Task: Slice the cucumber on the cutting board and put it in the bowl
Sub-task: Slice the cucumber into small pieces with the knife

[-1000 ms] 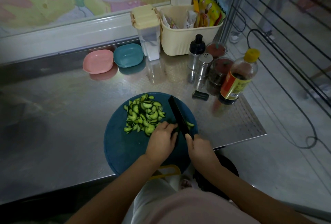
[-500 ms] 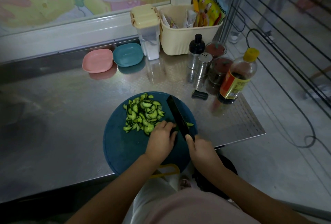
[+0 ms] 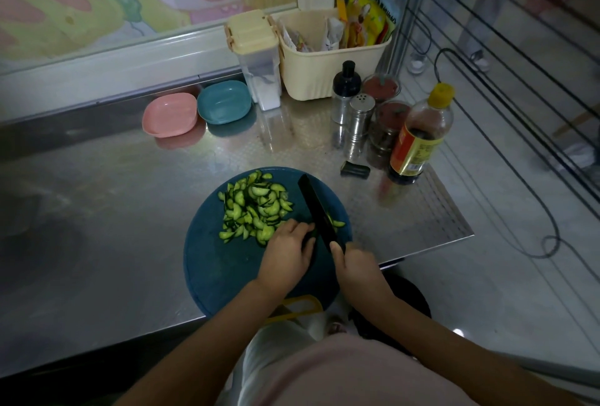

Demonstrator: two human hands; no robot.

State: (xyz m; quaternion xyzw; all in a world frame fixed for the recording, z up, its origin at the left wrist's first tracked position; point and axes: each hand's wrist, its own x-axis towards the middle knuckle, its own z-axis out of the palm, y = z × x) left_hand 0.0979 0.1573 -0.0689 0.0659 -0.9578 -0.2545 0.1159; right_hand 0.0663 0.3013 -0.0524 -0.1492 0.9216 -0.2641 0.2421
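The round blue cutting board (image 3: 220,271) sits at the near edge of the worktop (image 3: 113,211), low in the centre of the frame, likely so both arms reach it without stretching. The left hand (image 3: 285,253) has its fingers curled down over the cucumber stub (image 3: 311,234), which is mostly hidden beneath them. That grip pins the stub and tucks the fingertips back from the edge. The right hand (image 3: 357,271) is wrapped round the handle of the black knife (image 3: 316,207), one finger laid forward towards the blade, probably for steadier control. The blade runs just beside the left knuckles. The cut slices (image 3: 253,207) are heaped at the board's upper left, apart from the cutting line, with a few more to the right of the blade. The pink bowl (image 3: 170,114) and the teal bowl (image 3: 224,101) wait well apart, at the back of the worktop, and I cannot tell which is meant.
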